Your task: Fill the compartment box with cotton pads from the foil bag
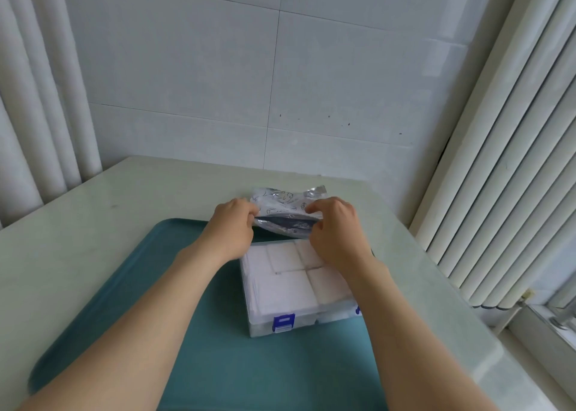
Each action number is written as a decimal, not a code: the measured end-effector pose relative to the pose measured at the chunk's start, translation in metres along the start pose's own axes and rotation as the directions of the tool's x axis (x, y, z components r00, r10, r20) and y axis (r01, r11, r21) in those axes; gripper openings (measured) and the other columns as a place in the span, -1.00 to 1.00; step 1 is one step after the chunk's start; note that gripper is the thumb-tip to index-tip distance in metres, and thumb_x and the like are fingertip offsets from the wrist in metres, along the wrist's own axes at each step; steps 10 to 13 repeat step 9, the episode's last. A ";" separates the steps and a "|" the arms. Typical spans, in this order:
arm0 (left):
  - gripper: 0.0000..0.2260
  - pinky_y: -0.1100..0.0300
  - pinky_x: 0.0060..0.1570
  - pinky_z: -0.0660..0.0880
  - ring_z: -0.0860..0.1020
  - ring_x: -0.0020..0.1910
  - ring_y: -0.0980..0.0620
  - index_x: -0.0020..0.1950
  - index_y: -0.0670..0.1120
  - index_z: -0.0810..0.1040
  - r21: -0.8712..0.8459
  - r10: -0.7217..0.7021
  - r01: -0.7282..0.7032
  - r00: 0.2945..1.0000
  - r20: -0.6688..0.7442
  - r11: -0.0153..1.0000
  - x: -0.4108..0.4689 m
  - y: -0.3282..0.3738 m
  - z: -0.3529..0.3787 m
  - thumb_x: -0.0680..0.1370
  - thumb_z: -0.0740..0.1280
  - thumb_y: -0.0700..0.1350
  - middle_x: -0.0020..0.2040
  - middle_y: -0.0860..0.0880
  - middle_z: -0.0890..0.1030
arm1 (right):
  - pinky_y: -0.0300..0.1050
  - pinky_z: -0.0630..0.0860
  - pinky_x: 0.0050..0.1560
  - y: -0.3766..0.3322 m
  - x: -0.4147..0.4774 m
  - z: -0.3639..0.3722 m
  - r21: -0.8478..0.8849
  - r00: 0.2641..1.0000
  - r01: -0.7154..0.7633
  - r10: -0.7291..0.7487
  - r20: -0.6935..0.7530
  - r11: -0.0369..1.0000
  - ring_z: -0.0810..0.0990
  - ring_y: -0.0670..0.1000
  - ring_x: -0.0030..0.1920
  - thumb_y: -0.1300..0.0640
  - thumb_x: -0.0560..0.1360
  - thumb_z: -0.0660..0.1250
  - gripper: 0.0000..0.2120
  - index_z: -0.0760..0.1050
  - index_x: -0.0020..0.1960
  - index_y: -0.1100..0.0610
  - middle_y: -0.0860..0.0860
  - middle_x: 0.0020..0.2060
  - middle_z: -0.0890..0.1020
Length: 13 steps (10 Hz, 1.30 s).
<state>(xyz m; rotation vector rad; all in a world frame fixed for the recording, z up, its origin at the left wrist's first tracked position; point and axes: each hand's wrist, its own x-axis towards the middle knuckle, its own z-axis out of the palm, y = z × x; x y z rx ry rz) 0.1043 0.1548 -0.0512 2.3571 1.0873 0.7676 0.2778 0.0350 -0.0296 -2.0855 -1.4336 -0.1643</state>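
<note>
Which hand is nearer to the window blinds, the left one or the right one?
Right. The right hand holds the foil bag at the end toward the window blinds; the left hand holds its opposite end, farther from them.

foil bag (288,205): silver (dark line drawings) | cotton pads (282,287): white | box latch (283,322): blue | tray (265,373): teal

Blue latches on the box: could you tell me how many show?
2: one latch on the box front, left; another further right, mostly hidden behind the right forearm.

Left hand (233,223), right hand (335,226) bare; forearms bare to frame edge.
</note>
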 end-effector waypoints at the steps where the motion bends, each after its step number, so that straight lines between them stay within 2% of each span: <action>1: -0.68 0.17 0.29 0.37 0.50 0.36 -0.14 0.34 -0.19 0.63 0.012 0.015 -0.015 1.000 -0.006 1.000 0.001 0.000 -0.001 0.70 0.17 -0.31 0.33 -0.14 0.57 | 0.01 0.49 0.23 0.002 0.002 0.001 -0.093 0.995 -0.099 0.098 -0.020 0.991 0.48 0.23 0.24 0.38 0.47 0.24 -0.53 0.64 0.28 0.09 0.14 0.23 0.53; 2: -0.60 0.23 0.11 0.49 0.59 0.12 -0.05 0.37 -0.05 0.66 -0.031 0.004 -0.004 1.000 0.005 1.000 -0.002 0.010 -0.007 0.68 0.14 -0.30 0.30 -0.12 0.63 | 0.05 0.57 0.16 0.002 0.002 0.000 -0.079 0.981 -0.192 0.195 0.024 0.978 0.57 0.27 0.13 0.31 0.46 0.22 -0.66 0.66 0.13 0.16 0.16 0.12 0.61; 3: -0.61 0.11 0.24 0.50 0.59 0.24 -0.07 0.31 0.04 0.70 -0.016 0.060 -0.059 0.994 0.094 0.998 -0.005 0.021 -0.006 0.66 0.16 -0.20 0.25 -0.03 0.69 | 0.05 0.61 0.09 0.000 0.000 0.002 -0.009 0.966 -0.227 0.226 0.127 0.974 0.59 0.27 0.08 0.32 0.44 0.17 -0.66 0.65 0.07 0.21 0.17 0.01 0.66; 4: -0.68 0.12 0.12 0.46 0.57 0.16 -0.06 0.15 -0.06 0.71 0.002 0.033 -0.035 0.972 0.231 0.999 -0.008 0.025 -0.002 0.69 0.14 -0.09 0.17 -0.02 0.70 | 0.07 0.66 -0.02 -0.001 0.004 0.003 0.041 0.970 -0.239 0.237 0.059 0.970 0.62 0.24 -0.02 0.29 0.38 0.13 -0.67 0.66 -0.08 0.20 0.14 -0.13 0.68; 5: -0.64 0.00 0.03 0.47 0.50 -0.03 -0.13 -0.06 -0.20 0.51 0.035 -0.024 0.013 0.943 0.331 0.999 -0.009 0.024 -0.001 0.69 0.07 0.01 -0.05 -0.13 0.61 | 0.10 0.65 -0.17 -0.004 0.007 0.000 0.065 0.970 -0.244 0.243 0.016 0.968 0.62 0.27 -0.11 0.28 0.32 0.11 -0.69 0.63 -0.17 0.27 0.18 -0.22 0.67; 6: -0.60 -0.22 0.40 0.26 0.44 0.36 -0.20 -0.03 -0.07 0.49 0.122 -0.078 0.031 0.914 0.398 0.992 -0.009 0.026 -0.001 0.67 -0.05 0.11 0.20 -0.07 0.59 | 0.09 0.64 -0.18 -0.007 0.004 0.002 0.040 0.972 -0.229 0.227 0.053 0.973 0.63 0.26 -0.10 0.28 0.33 0.13 -0.69 0.63 -0.13 0.28 0.19 -0.21 0.67; 7: -0.57 -0.41 0.54 -0.26 -0.13 0.71 -0.17 0.20 0.07 0.54 0.166 -0.124 0.059 0.904 0.410 0.984 -0.011 0.029 -0.001 0.73 -0.12 0.10 0.72 0.03 0.12 | 0.06 0.68 -0.13 -0.009 0.002 0.003 0.016 0.975 -0.205 0.202 0.097 0.979 0.65 0.22 -0.11 0.25 0.35 0.14 -0.68 0.67 -0.12 0.19 0.12 -0.19 0.68; 8: -0.58 -0.38 0.57 -0.26 -0.15 0.71 -0.16 0.08 0.02 0.56 0.051 -0.115 0.104 0.940 0.320 0.993 -0.009 0.025 0.001 0.72 -0.07 0.09 0.73 0.05 0.08 | 0.09 0.69 -0.15 -0.011 0.004 0.002 0.063 0.982 -0.182 0.177 0.068 0.981 0.65 0.21 -0.18 0.28 0.37 0.15 -0.69 0.68 -0.14 0.16 0.13 -0.22 0.68; 9: -0.58 -0.23 0.52 0.23 0.40 0.46 -0.18 -0.07 -0.06 0.61 -0.088 -0.001 0.005 0.999 0.050 0.996 -0.002 0.024 -0.002 0.65 0.03 0.11 0.33 0.03 0.59 | 0.08 0.66 -0.16 -0.019 0.004 -0.003 0.140 0.987 -0.150 0.157 -0.041 0.979 0.63 0.23 -0.17 0.32 0.44 0.18 -0.72 0.67 -0.08 0.23 0.17 -0.21 0.70; 13: -0.58 -0.23 0.52 0.23 0.40 0.46 -0.18 -0.07 -0.06 0.61 -0.088 -0.001 0.005 0.999 0.050 0.996 -0.002 0.024 -0.002 0.65 0.03 0.11 0.33 0.03 0.59 | 0.08 0.66 -0.16 -0.019 0.004 -0.003 0.140 0.987 -0.150 0.157 -0.041 0.979 0.63 0.23 -0.17 0.32 0.44 0.18 -0.72 0.67 -0.08 0.23 0.17 -0.21 0.70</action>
